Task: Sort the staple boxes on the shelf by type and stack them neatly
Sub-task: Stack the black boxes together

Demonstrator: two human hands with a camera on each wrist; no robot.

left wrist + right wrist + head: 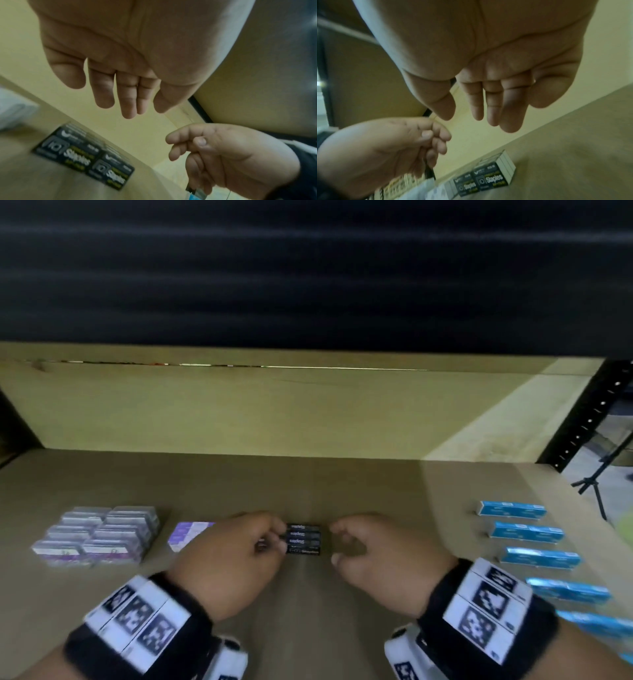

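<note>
Sitting at frame center, the black staple boxes (303, 539) are flanked by both hands (226, 559) (380, 556), fingers loosely curled, nothing pinched.

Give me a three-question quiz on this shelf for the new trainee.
1. True or false: the purple-and-white staple boxes stand to the left of the left hand.
2. Fill in: the blue staple boxes lie in a row on the ___ side of the shelf.
3. Which lie between the left hand and the right hand?
A. purple-and-white staple boxes
B. black staple boxes
C. blue staple boxes

Key: 1 true; 2 right; 3 B.
</note>
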